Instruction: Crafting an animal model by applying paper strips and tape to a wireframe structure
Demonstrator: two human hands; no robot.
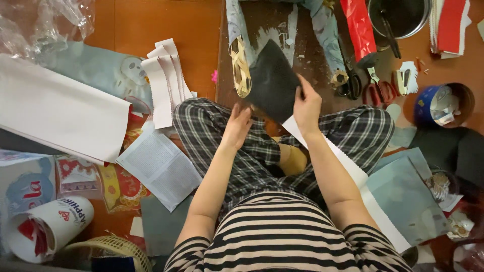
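Observation:
I sit cross-legged in plaid trousers on an orange-brown floor. Both my hands hold a dark grey sheet of stiff fabric or paper point(272, 80) above my knees. My right hand point(306, 105) grips its right edge with the thumb on top. At the sheet's lower left corner my left hand point(237, 127) pinches it with bent fingers. A long white strip with a zigzag edge point(353, 171) lies under my right forearm, across my right leg.
A dark wooden board point(307, 55) lies ahead with pale blue rolls point(327, 30), a red roll point(359, 27), scissors point(353, 80) and a dark pot point(398, 15). White sheets point(60, 111), zigzag-edged swatches point(164, 80), printed paper point(159, 166) and a paper cup point(48, 229) crowd the left. Blue-grey sheets point(403, 196) and a blue tub point(443, 103) sit right.

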